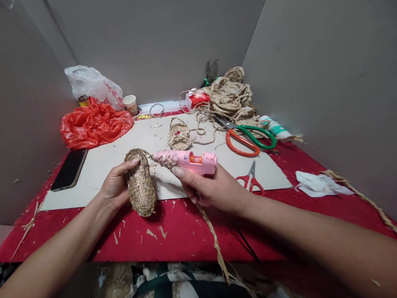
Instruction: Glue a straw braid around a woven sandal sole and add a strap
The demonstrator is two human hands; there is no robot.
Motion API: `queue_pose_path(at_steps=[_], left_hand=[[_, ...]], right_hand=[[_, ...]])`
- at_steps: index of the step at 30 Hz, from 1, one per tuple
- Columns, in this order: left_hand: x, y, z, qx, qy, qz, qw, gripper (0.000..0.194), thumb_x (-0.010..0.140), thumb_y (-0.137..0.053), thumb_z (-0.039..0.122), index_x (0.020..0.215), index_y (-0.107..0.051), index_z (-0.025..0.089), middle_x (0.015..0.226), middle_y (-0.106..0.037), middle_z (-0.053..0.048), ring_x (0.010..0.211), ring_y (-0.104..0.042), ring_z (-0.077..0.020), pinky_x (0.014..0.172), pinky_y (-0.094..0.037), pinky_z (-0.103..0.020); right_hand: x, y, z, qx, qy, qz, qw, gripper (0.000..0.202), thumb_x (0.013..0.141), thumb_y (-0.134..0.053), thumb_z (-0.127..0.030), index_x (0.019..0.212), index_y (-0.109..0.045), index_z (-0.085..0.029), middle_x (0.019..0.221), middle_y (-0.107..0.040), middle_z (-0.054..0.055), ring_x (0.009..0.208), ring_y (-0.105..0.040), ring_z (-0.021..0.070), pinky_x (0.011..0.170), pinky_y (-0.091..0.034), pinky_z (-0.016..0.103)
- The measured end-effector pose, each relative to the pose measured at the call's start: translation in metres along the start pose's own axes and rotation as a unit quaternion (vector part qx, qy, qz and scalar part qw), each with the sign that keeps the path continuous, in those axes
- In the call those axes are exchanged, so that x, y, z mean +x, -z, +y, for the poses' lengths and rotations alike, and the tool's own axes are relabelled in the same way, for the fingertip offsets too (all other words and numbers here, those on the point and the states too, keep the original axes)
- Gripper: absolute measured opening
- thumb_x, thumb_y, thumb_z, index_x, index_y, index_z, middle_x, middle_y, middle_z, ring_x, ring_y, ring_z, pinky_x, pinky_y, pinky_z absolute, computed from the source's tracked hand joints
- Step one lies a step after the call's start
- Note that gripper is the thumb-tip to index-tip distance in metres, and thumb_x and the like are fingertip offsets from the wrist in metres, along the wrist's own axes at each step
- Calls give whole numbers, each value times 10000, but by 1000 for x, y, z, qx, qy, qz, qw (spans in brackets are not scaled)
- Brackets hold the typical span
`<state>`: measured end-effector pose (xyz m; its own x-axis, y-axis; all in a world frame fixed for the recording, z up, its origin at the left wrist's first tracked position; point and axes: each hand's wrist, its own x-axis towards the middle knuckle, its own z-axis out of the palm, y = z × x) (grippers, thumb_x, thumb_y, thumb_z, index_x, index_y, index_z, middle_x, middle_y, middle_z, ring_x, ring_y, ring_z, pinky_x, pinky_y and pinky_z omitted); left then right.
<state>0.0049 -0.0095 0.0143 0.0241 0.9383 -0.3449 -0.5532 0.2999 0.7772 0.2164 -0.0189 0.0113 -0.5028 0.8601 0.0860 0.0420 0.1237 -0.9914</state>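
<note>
My left hand (116,183) grips an oval piece of coiled straw rope (141,186) by its left side, thumb on its upper face. In my right hand (204,184) is a pink hot glue gun (198,162), an orange part showing in its body. The gun's nozzle points left, close to the top of the coiled piece; bits of straw cling around it. From the coiled piece a braided strand runs toward the gun, and a loose braid (215,236) hangs below my right hand over the table's front edge. Behind lies a small woven straw slipper (179,135) with a red bead.
Large scissors (244,135) with green and orange handles and small red scissors (252,180) lie right. A rope heap (231,96) and pliers (211,71) stand behind. Left are a phone (69,169), a red plastic bag (95,123) and a paper cup (130,104). White tissue (319,184) lies far right.
</note>
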Motion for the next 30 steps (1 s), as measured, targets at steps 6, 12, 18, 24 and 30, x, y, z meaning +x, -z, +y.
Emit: queue_pose_path(at_steps=[6,12,18,24,30], left_hand=[[0,-1,-1,0,0,-4,1000,97,632,-647,89,718,-690,86,615,-705,-46,517,-653,-149,521,-567,-236],[1,0,-2,-1,10,-13,1000,95,633,-652,96,722,-686,93,628,-711,-49,528,-658,-154,531,-568,-238],[2,0,-1,-7,6,-12,1000,98,654,-626,85,729,-689,83,623,-711,-57,522,-660,-157,532,-571,-240],[-1,-2,0,-15,5,-2,1000,106,663,-597,77,705,-694,80,608,-708,-66,514,-660,-164,513,-571,-242],[-1,-3,0,-15,6,0,1000,106,661,-599,82,691,-700,77,604,-709,-74,507,-660,-171,515,-575,-258]], right_hand=[[1,1,-1,-3,-11,5,1000,499,847,-547,-552,538,-467,-169,381,-438,-52,323,-405,49,318,-290,155],[3,2,-1,-5,18,7,1000,490,872,-542,-500,523,-458,-167,378,-443,-49,334,-418,44,336,-309,148],[2,2,-2,-7,-5,3,1000,468,863,-550,-510,551,-483,-168,368,-444,-50,314,-412,50,322,-297,152],[0,3,-3,0,-8,-7,1000,496,855,-543,-537,533,-477,-166,370,-447,-44,311,-408,49,318,-296,152],[-1,1,-2,8,-23,-9,1000,485,847,-548,-547,551,-476,-168,373,-440,-48,314,-407,52,320,-298,151]])
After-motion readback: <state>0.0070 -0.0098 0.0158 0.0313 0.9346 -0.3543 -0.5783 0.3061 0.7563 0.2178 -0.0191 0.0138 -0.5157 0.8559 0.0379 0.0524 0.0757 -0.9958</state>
